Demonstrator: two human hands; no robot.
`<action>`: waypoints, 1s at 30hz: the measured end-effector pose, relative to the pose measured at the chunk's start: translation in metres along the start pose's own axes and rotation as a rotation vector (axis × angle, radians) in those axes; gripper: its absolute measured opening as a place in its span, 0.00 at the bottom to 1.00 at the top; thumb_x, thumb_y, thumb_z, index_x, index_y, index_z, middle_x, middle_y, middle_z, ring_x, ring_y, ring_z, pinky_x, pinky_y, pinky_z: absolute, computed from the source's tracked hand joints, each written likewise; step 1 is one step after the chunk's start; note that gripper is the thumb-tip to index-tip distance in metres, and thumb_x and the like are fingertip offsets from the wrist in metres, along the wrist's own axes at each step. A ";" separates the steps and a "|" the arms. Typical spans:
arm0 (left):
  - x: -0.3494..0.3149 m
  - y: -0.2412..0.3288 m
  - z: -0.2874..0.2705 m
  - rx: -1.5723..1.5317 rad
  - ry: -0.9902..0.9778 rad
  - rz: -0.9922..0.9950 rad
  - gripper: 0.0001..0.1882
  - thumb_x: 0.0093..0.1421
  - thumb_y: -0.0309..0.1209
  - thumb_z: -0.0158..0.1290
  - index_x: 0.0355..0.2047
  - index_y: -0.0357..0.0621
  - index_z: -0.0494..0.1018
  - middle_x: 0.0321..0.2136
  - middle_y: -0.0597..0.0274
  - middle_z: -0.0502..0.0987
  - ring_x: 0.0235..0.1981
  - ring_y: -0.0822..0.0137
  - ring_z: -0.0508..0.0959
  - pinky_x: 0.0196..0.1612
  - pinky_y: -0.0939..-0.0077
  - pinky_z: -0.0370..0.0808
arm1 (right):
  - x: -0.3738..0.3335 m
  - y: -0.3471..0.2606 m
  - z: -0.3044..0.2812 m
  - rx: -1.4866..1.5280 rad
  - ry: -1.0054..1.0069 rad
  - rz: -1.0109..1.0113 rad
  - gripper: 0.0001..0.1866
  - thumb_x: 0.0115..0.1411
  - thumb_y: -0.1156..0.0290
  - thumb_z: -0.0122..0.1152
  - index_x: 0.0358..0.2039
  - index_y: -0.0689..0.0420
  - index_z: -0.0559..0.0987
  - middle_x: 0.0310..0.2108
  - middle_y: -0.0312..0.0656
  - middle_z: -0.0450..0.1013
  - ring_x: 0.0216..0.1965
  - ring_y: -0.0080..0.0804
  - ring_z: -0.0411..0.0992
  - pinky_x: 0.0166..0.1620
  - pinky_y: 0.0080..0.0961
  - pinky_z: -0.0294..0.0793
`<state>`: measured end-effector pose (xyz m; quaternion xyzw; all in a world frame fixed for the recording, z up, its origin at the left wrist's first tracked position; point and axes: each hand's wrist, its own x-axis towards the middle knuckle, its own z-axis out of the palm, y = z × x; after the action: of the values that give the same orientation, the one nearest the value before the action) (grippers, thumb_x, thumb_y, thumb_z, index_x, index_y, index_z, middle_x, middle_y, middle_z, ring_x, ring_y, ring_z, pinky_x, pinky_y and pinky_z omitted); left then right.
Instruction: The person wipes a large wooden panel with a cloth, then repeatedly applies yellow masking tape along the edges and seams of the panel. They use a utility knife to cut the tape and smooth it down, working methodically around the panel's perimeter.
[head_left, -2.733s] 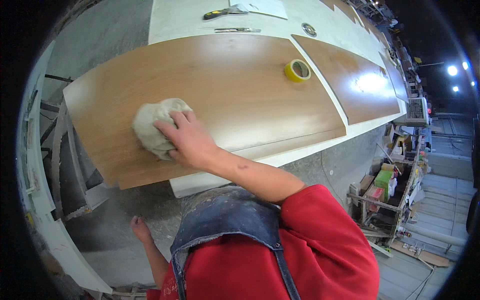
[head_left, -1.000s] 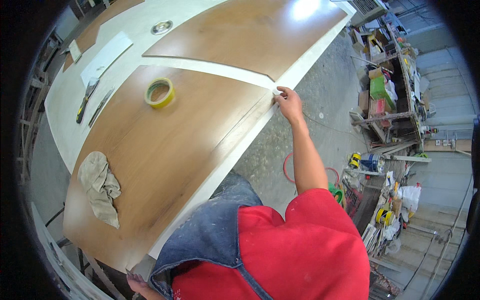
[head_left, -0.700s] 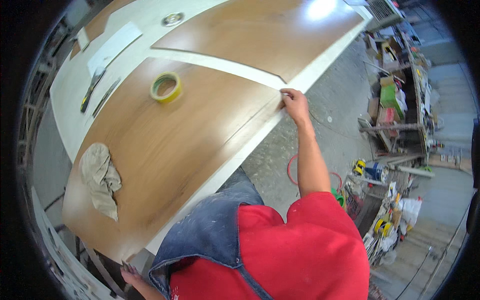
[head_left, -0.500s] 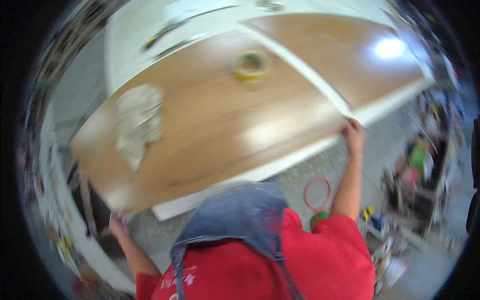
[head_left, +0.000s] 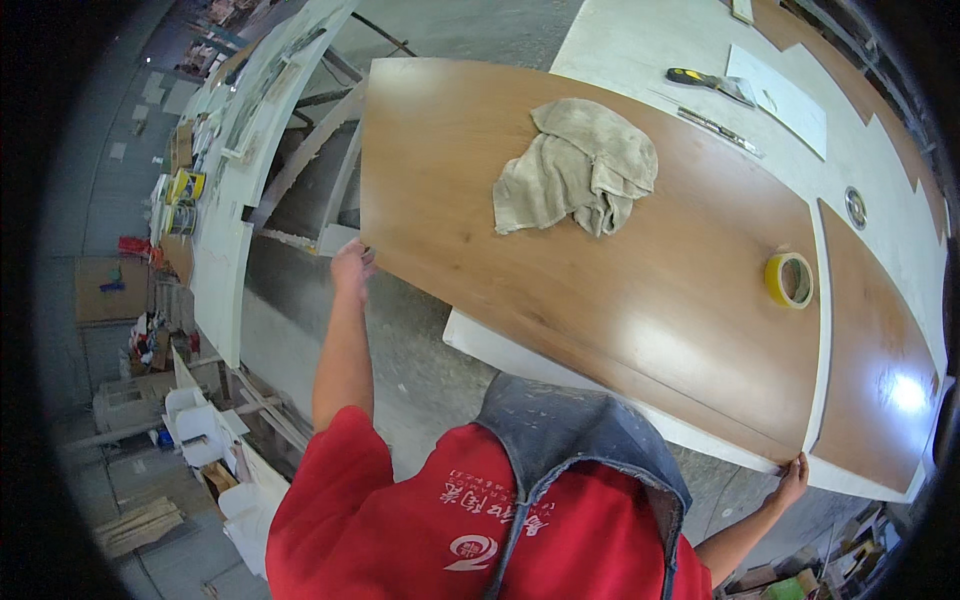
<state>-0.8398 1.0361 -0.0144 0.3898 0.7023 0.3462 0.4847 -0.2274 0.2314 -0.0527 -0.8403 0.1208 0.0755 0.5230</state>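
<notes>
In the head view, a long brown wooden panel [head_left: 620, 260] lay flat on the white surface [head_left: 640, 50], its long axis running from the upper left down to the lower right. The left hand [head_left: 350, 268] held the panel's near left corner, fingers curled under the edge, while the right hand [head_left: 792, 480] gripped the near right corner, so each grip sat at one end of the near long edge with the panel stretching away between them. A crumpled beige rag [head_left: 575, 165] rested on the panel nearer the left hand, and a yellow tape roll [head_left: 789, 279] stood nearer the right. Beyond it lay a second brown panel [head_left: 875, 370], just beside the first. No container showed on the surface.
</notes>
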 end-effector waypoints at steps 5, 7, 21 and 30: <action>-0.007 -0.014 -0.002 -0.068 -0.011 -0.096 0.16 0.68 0.33 0.50 0.52 0.42 0.77 0.40 0.63 0.80 0.36 0.65 0.78 0.42 0.65 0.76 | -0.010 -0.012 0.002 -0.012 -0.019 -0.028 0.18 0.67 0.73 0.60 0.57 0.62 0.80 0.44 0.38 0.79 0.42 0.24 0.73 0.44 0.22 0.72; -0.009 -0.021 0.001 -0.127 -0.026 -0.126 0.15 0.68 0.33 0.51 0.51 0.42 0.78 0.38 0.64 0.80 0.35 0.65 0.78 0.42 0.64 0.76 | -0.003 -0.009 -0.003 -0.055 -0.030 -0.020 0.18 0.67 0.72 0.60 0.56 0.62 0.80 0.42 0.36 0.78 0.39 0.23 0.72 0.42 0.21 0.71; -0.018 -0.035 0.020 -0.199 -0.039 -0.033 0.17 0.69 0.30 0.49 0.56 0.44 0.74 0.41 0.62 0.80 0.36 0.65 0.79 0.40 0.62 0.76 | 0.000 -0.009 -0.002 -0.018 -0.020 -0.023 0.16 0.69 0.75 0.55 0.56 0.60 0.80 0.36 0.32 0.77 0.31 0.17 0.67 0.33 0.18 0.65; -0.021 -0.025 0.024 -0.158 -0.086 -0.033 0.20 0.69 0.32 0.48 0.59 0.42 0.73 0.44 0.58 0.80 0.41 0.61 0.79 0.48 0.58 0.77 | -0.007 0.002 -0.009 0.012 -0.025 -0.032 0.17 0.67 0.75 0.58 0.55 0.60 0.80 0.38 0.36 0.79 0.33 0.23 0.72 0.38 0.22 0.72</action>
<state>-0.8171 1.0086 -0.0341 0.3533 0.6576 0.3753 0.5494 -0.2351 0.2233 -0.0486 -0.8380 0.1013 0.0767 0.5306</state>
